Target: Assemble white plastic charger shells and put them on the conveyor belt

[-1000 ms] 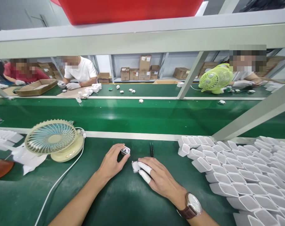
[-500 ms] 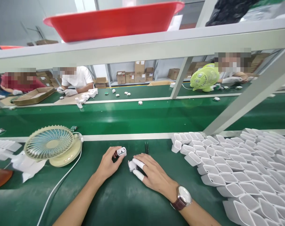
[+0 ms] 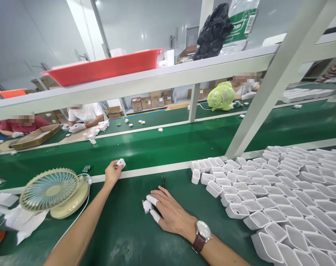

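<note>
My left hand (image 3: 112, 173) is closed on a small white plastic housing (image 3: 121, 163), pinched between thumb and fingers over the pale near edge of the green belt. A dark mark shows on the housing's end. My right hand (image 3: 172, 212) rests low over the green table, white covers on its thumb and index finger. Those two fingertips close against a small rounded white part (image 3: 147, 206) lying on the table, while the other fingers stretch forward. Just beyond them lies a pair of dark tweezers (image 3: 163, 181).
Many white open-ended housings (image 3: 262, 199) stand packed at the right. A cream fan (image 3: 54, 190) with its cable stands at the left, near white sheets (image 3: 26, 223). A slanted post (image 3: 251, 114) and a shelf with a red tray (image 3: 107, 68) cross ahead. Co-workers sit beyond the belt (image 3: 145, 147).
My left hand has carried the white housing forward and left, from the table to the belt's edge. My right hand stays at the small white part. The view has shifted up and right.
</note>
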A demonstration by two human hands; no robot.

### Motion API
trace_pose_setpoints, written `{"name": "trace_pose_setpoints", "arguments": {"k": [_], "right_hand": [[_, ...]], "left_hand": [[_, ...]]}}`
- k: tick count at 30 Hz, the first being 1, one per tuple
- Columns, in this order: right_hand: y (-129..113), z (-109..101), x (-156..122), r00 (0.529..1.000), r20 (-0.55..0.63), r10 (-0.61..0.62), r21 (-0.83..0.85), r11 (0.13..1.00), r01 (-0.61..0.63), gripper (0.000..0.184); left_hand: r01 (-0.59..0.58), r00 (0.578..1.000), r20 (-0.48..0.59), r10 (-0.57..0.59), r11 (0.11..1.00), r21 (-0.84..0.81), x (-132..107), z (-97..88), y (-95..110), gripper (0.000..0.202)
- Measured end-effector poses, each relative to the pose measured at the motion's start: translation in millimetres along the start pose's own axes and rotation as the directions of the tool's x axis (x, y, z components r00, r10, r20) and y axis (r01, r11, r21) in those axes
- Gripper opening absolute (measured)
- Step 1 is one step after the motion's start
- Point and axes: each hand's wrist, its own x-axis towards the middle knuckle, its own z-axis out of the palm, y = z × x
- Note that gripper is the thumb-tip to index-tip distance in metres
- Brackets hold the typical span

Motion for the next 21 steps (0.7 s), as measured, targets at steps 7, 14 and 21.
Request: {"name": "trace_pose_setpoints", "arguments": {"k": [7, 14, 21], "right_hand": [[1.4, 5.0, 3.7, 0.999, 0.048, 0.025, 0.005, 1.0, -0.025, 0.025], [0.5, 0.0, 6.3, 0.995, 0.1, 0.005, -0.013, 1.0, -0.004, 0.027], [-0.1, 3.4, 2.4, 0.989, 0.126, 0.074, -0.014, 0.997, -0.073, 0.029]], "left_hand": [[-0.09, 0.995, -0.038, 0.089, 0.996, -0.029, -24.7, 22.6, 28.3, 0.042], [-0.307, 0.865, 0.353, 0.355, 0.933, -0.187, -83.1, 57.4, 110.6, 0.04], [-0.704, 0.398, 0.712, 0.578, 0.691, -0.166, -121.6, 96.7, 175.0, 0.041]]}}
